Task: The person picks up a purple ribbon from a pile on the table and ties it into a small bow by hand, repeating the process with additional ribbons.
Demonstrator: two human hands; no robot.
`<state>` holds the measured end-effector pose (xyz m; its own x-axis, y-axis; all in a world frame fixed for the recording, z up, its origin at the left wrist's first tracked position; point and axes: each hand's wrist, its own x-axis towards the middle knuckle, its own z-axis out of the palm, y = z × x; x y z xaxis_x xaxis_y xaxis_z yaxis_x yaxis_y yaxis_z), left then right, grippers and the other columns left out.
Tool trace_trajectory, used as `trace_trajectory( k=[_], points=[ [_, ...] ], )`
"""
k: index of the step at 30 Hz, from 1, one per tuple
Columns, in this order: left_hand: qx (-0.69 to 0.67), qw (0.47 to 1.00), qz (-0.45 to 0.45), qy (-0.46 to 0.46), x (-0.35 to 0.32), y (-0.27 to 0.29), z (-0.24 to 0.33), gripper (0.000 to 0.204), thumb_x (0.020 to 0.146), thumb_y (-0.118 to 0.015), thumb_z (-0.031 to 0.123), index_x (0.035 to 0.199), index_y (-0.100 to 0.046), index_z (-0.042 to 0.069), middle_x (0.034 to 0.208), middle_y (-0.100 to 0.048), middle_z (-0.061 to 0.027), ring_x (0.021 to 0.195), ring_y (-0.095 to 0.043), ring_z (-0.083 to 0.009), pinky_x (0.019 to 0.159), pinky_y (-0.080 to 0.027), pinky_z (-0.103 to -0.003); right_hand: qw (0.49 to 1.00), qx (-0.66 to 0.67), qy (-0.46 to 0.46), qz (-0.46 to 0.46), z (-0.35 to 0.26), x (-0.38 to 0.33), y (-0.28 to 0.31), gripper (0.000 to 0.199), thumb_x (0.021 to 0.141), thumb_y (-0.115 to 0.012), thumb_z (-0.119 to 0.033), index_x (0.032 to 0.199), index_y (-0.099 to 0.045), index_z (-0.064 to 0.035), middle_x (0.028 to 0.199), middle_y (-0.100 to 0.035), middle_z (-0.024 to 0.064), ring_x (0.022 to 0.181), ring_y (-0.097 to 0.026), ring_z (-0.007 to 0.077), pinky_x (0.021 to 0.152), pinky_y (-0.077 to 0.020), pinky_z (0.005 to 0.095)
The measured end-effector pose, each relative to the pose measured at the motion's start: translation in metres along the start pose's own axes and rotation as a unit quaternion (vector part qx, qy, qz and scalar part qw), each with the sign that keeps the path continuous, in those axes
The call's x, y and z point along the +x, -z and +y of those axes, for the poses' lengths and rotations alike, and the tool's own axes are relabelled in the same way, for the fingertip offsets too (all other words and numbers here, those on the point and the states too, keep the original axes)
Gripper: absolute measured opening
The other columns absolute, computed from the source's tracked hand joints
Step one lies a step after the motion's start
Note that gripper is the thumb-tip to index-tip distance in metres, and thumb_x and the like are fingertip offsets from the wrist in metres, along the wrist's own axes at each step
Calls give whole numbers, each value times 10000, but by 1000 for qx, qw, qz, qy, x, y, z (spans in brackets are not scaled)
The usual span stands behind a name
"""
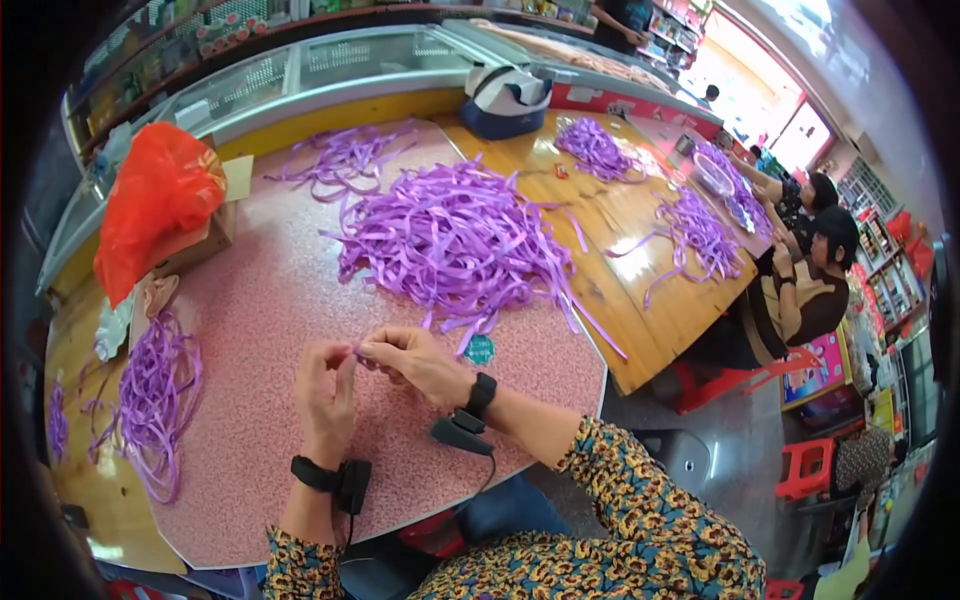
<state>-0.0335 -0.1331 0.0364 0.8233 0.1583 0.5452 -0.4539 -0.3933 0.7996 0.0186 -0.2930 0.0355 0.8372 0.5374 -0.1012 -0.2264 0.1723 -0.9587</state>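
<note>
My left hand (328, 398) and my right hand (420, 366) meet above the pink speckled tabletop (250, 400), fingertips pinched together. Between them shows a small bit of purple ribbon (366, 361), mostly hidden by the fingers. Each wrist wears a black band with a small black device and a cable. Just beyond my hands lies a big tangled heap of purple ribbon straps (450, 240), with a round teal sticker (480, 349) on the table at its near edge. Another bundle of purple ribbons (158, 405) hangs together at the left.
A red plastic bag (165, 200) sits on a cardboard box (205, 240) at the left. A white and navy bag (507, 102) stands at the back. More ribbon piles (697, 235) lie on the wooden table (640, 330), where other people (820, 270) sit on the right near red stools (805, 470).
</note>
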Motion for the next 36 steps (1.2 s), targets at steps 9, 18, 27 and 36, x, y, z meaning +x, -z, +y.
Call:
trace_trajectory(
  k=[9, 18, 27, 36],
  points=[
    [60, 996, -33, -58, 7, 5, 5, 135, 836, -671, -40, 961, -642, 1, 887, -628, -121, 754, -643, -224, 666, -521, -304, 998, 50, -43, 11, -1, 2, 4, 186, 933, -655, -268, 925, -685, -84, 782, -600, -41, 663, -476, 23, 583, -357, 188],
    [70, 995, -38, -67, 0, 3, 6, 148, 819, -655, -83, 939, -623, -3, 865, -624, -125, 731, -639, -230, 638, -514, -303, 993, -63, 97, 21, 13, 2, 2, 199, 919, -665, -243, 925, -704, -48, 806, -647, -16, 666, -513, 27, 545, -377, 198],
    [123, 990, -26, -57, -7, 1, -5, 80, 836, -652, -4, 906, -615, 7, 823, -616, -133, 729, -612, -251, 674, -493, -339, 996, -77, 36, 19, 14, -1, 4, 201, 936, -632, -240, 894, -680, -49, 756, -608, -18, 663, -517, 59, 572, -405, 217],
    [-73, 994, -54, 65, 2, 0, -21, 159, 898, -658, 37, 1043, -624, -19, 941, -680, -99, 856, -667, -163, 777, -531, -272, 993, 108, -45, -18, -1, 7, 15, 138, 939, -629, -190, 996, -675, -74, 813, -598, -42, 634, -461, 36, 534, -351, 195]
  ],
)
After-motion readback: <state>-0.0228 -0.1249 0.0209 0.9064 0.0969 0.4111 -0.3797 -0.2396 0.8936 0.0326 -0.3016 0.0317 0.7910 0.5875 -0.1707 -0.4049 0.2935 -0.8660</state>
